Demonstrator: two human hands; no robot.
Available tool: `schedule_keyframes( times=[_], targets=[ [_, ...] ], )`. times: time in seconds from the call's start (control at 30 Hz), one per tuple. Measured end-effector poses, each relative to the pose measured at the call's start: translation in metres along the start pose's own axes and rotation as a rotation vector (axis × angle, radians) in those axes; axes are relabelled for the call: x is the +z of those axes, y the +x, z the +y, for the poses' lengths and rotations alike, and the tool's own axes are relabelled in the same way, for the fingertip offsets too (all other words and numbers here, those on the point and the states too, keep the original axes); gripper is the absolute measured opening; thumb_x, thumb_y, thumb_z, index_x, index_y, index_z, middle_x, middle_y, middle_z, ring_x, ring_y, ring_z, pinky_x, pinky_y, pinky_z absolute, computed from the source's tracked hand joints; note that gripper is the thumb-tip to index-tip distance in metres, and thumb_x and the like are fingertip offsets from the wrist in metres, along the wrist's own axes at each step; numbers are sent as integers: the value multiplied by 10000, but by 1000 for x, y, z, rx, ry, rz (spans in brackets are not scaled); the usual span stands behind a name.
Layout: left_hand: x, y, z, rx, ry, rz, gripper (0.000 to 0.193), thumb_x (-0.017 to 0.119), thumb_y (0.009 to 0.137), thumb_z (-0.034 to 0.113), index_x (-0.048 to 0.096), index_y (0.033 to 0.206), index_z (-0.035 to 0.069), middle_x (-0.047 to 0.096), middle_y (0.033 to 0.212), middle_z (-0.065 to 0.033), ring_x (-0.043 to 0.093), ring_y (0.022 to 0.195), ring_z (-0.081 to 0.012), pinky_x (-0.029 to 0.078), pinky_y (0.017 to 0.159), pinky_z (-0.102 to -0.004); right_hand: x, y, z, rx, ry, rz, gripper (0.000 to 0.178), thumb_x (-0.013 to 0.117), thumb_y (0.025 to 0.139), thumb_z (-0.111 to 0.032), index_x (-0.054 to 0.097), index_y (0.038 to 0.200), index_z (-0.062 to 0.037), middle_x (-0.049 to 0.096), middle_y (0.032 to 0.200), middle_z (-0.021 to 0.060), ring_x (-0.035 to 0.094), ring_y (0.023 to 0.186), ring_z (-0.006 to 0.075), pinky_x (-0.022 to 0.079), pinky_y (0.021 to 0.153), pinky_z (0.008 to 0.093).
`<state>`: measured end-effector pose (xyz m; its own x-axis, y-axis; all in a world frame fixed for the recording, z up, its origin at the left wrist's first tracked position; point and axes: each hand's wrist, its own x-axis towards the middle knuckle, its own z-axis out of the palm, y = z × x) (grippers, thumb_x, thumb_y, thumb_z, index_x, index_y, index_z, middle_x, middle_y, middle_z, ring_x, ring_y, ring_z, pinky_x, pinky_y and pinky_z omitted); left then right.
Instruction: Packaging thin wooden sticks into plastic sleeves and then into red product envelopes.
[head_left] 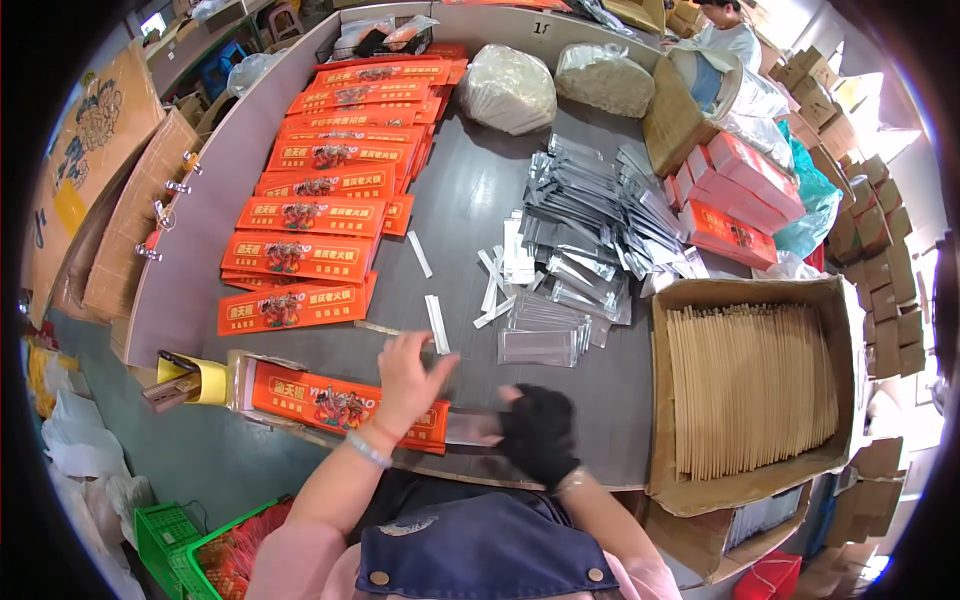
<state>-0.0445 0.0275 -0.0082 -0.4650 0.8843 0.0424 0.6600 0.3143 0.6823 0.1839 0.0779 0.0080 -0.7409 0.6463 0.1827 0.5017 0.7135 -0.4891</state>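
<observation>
My bare left hand [408,378] is over the right end of a red printed sleeve [330,398], its thumb and fingers apart. The sleeve lies on top in a shallow cardboard tray [238,385] at the table's near edge. My right hand [542,436], in a black glove with bare fingertips, has hold of the outer end of a flat silver packet [468,427]. That packet meets the sleeve's right end; motion blurs it and the fingertips, and I cannot tell how far inside it reaches. Just beyond my left fingers lies a white paper strip [436,322].
Stacks of red sleeves [305,255] fill the table's left side. Silver packets [590,230] lie heaped right of centre, with white strips [497,280] beside them. A cardboard box of thin wooden sticks [755,390] stands at right. A yellow holder [207,380] sits at the left edge.
</observation>
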Motion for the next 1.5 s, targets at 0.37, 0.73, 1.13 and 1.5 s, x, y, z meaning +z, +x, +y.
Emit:
schedule_keyframes(
  times=[0.37,0.73,1.13,1.5],
  targets=[
    [8,45,-10,-14,84,6,88,673,808,138,652,786,55,648,799,-155,638,774,-365,512,686,-469,-96,-119,136,958,-685,235,267,660,823,-200,564,1004,-29,581,945,170,565,943,371,457,825,471],
    [64,48,54,503,218,-27,273,803,674,145,643,893,109,588,923,-54,538,932,-289,444,772,-423,-86,-116,135,989,-583,275,128,601,825,-93,536,921,-38,573,943,173,567,941,366,466,808,468],
    [3,17,70,131,-132,-644,261,826,647,154,617,781,77,625,760,-81,605,773,-281,482,724,-412,-111,-93,90,646,-291,278,177,588,906,-146,686,995,-28,646,863,160,610,819,344,468,732,419],
    [-21,-59,10,381,151,-358,724,887,534,313,632,1169,76,567,1152,-105,504,1090,-326,416,950,-434,-47,-59,66,167,-49,-240,238,678,841,-174,715,1075,-158,620,811,121,612,752,327,484,658,422]
  ],
)
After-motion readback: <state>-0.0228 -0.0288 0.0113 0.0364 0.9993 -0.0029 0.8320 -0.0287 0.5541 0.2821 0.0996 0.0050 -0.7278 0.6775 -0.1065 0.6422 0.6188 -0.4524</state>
